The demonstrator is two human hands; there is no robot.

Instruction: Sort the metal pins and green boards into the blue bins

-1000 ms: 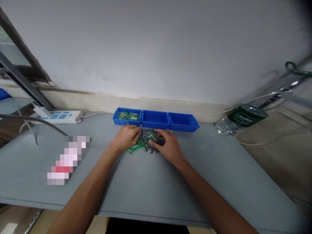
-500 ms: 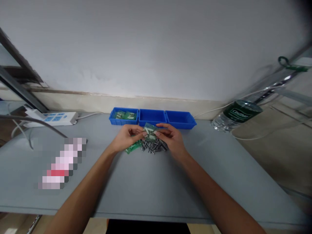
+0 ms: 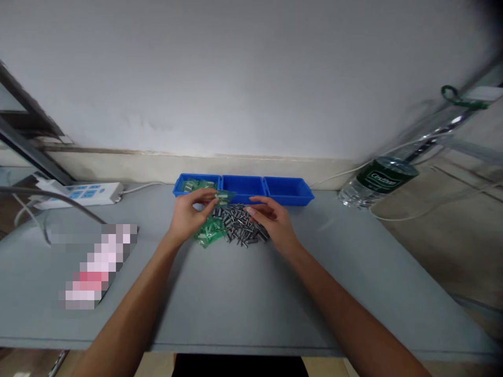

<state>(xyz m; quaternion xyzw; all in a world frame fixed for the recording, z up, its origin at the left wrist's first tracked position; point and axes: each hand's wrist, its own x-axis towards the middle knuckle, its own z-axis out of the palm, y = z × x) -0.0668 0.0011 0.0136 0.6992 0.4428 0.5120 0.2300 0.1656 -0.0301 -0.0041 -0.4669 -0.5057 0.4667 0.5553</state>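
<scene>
My left hand (image 3: 191, 213) pinches a small clear green bag (image 3: 225, 197) with pale pieces inside, just in front of the blue bins. Over the right side of a pile of grey metal pins (image 3: 240, 228), my right hand (image 3: 275, 219) is open, its thumb and fingers apart. More green bags (image 3: 210, 231) lie on the table left of the pile, partly below my left hand. The left blue bin (image 3: 181, 184) holds similar filled bags. The middle blue bin (image 3: 242, 185) and the right blue bin (image 3: 288, 190) show nothing inside.
A white power strip (image 3: 92, 193) with cables lies at the back left of the grey table (image 3: 243, 298). Nearer on the left is a pixelated object (image 3: 100, 267). A large plastic bottle (image 3: 379, 180) leans at the back right.
My left hand has moved the bag left and up toward the bins. My right hand has let go of it and opened. More of the pin pile and the loose bags now shows.
</scene>
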